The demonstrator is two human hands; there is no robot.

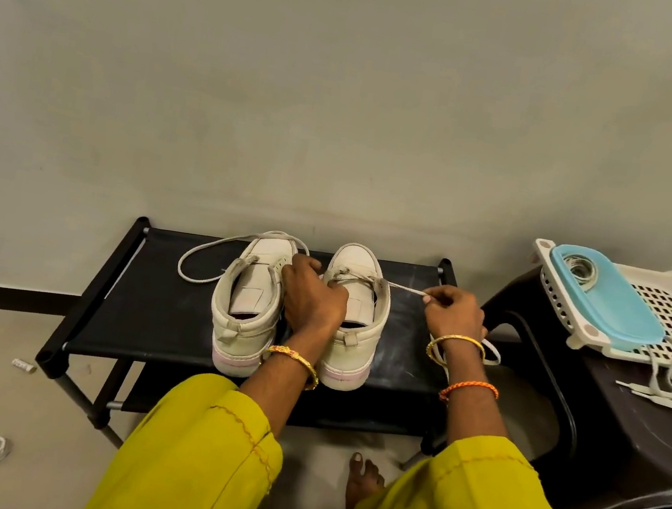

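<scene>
On the black rack [169,298], the left hand [312,294] is gripping the right-hand shoe [362,260] at its eyelets with curled fingers, while the right hand [455,312], at three o'clock of that shoe, is pinching its lace [403,288] taut.

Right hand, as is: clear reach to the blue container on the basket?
Probably yes: nothing stands between the right hand and the blue container, though it pinches a shoelace it would first drop.

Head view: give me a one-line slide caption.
Right grip pinches a lace pulled taut from the right-hand sneaker on a black rack, left grip resting against that shoe.
</scene>
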